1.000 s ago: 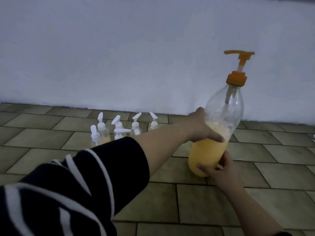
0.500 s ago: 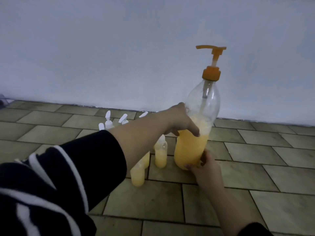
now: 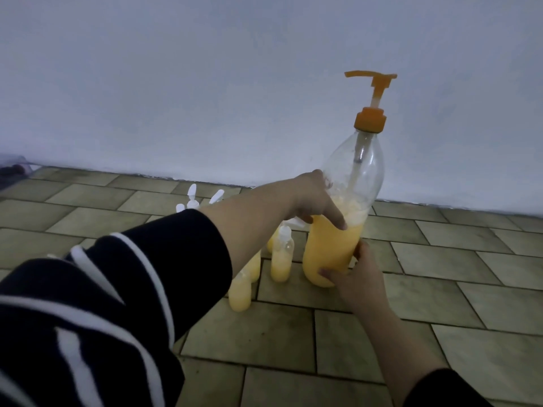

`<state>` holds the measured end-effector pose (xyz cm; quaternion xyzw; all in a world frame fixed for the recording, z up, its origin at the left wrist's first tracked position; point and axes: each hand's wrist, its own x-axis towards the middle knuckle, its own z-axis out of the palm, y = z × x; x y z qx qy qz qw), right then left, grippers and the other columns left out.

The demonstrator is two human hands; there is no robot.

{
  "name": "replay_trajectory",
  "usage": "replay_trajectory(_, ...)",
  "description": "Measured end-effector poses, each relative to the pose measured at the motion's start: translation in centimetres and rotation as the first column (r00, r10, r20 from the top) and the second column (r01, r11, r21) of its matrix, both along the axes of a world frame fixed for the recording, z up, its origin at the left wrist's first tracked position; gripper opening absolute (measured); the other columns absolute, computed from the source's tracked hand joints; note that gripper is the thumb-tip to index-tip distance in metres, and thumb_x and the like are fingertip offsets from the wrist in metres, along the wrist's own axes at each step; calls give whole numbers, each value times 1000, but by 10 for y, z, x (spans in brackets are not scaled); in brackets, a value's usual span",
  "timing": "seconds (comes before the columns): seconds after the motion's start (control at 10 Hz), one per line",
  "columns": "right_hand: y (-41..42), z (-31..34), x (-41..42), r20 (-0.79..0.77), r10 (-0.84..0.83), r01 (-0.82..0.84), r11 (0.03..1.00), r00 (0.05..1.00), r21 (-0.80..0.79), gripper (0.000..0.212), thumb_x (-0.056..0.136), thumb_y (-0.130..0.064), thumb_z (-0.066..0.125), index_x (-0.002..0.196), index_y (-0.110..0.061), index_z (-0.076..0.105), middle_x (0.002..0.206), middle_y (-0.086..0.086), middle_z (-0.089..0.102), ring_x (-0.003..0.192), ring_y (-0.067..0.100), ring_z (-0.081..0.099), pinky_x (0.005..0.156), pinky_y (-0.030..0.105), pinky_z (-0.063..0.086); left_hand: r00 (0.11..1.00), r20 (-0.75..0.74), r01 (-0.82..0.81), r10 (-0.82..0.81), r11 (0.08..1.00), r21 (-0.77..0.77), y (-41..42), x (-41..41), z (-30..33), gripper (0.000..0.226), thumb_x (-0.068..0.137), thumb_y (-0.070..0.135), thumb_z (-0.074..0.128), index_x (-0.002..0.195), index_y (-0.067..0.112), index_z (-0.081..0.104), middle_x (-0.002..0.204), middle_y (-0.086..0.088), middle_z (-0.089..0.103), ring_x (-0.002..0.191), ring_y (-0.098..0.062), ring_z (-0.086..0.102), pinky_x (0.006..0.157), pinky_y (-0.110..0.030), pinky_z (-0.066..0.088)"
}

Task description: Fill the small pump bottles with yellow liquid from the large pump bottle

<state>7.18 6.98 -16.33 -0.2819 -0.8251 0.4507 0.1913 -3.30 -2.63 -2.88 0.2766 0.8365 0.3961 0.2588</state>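
Two hands are gripping the large pump bottle [image 3: 338, 245]: my left hand [image 3: 314, 201] is wrapping its fingers around the body at the liquid line, and my right hand [image 3: 352, 277] is cupping the base from the 5 o'clock side. It is standing on the tiled floor [image 3: 440, 259] at 1 o'clock from me, near the white wall [image 3: 205, 83], roughly half full of foamy yellow liquid, its orange pump head [image 3: 370, 83] raised with the spout pointing toward 9 o'clock.

I am judging this step as positioning. To do it well, I am keeping the bottle upright and steadying the base, so the spout ends up directly above one open neck before I press.

Small pump bottles [image 3: 281, 257] are clustering just beside it at its 9 o'clock; those in view are showing yellow contents and white tops. My left forearm and striped sleeve [image 3: 117, 289] are hiding much of the group, so I cannot tell how many remain unfilled. Their closeness is risking a knock-over if I am swinging the big bottle sideways.
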Motion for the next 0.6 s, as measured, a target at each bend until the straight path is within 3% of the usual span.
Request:
replay_trajectory(0.2,5,4,1,-24,26,-26,1000,999,3,95,65,-10,84,143,-16,30,138,2,45,127,22,42,89,31,38,997,-63,-35,34,999,-26,7,12,1,89,59,16,89,130,13,35,125,-5,44,104,-25,49,85,-39,55)
replay_trajectory(0.4,3,7,2,3,45,-45,998,999,43,98,66,-17,85,145,-19,27,140,0,44,127,22,44,98,39,42,977,-114,-172,178,983,61,-3,31,-3,81,62,18,86,125,12,35,112,-2,47,102,-23,48,79,-33,47)
replay_trajectory(0.5,0,3,5,47,50,-52,998,998,38,83,71,-22,80,140,-18,34,132,-1,49,118,22,51,89,37,47,966,-90,-216,242,949,230,-16,58,-7,82,68,21,83,133,17,33,127,2,47,114,-19,50,87,-28,45)
replay_trajectory(0.6,4,9,3,113,91,-95,995,989,26,59,71,-38,72,120,-20,46,113,-5,59,97,18,60,75,35,52,992,19,-124,128,901,415,-51,99,-32,60,75,23,78,123,29,44,123,17,51,114,-6,53,90,-23,47)
